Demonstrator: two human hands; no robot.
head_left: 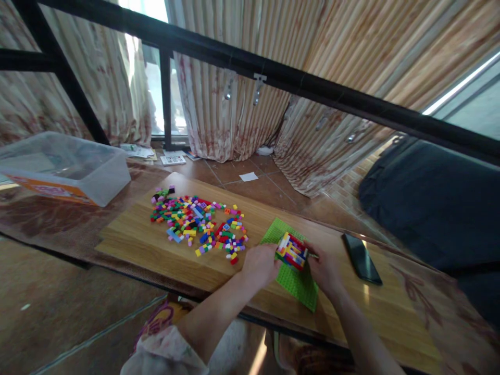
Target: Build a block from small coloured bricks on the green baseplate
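Note:
A small multicoloured brick build (292,250) stands on a green baseplate (297,284) on the wooden table. My left hand (261,264) presses against the build's left side with fingers curled round it. My right hand (325,267) grips its right side. To the left lies a spread pile of several loose coloured bricks (199,225).
A black phone (361,258) lies right of the baseplate. A clear plastic bin (64,166) sits at the far left. Curtains (250,114) and a black metal frame (273,70) stand behind the table, with papers (173,159) on the tiled floor. A dark cushion (433,203) is on the right.

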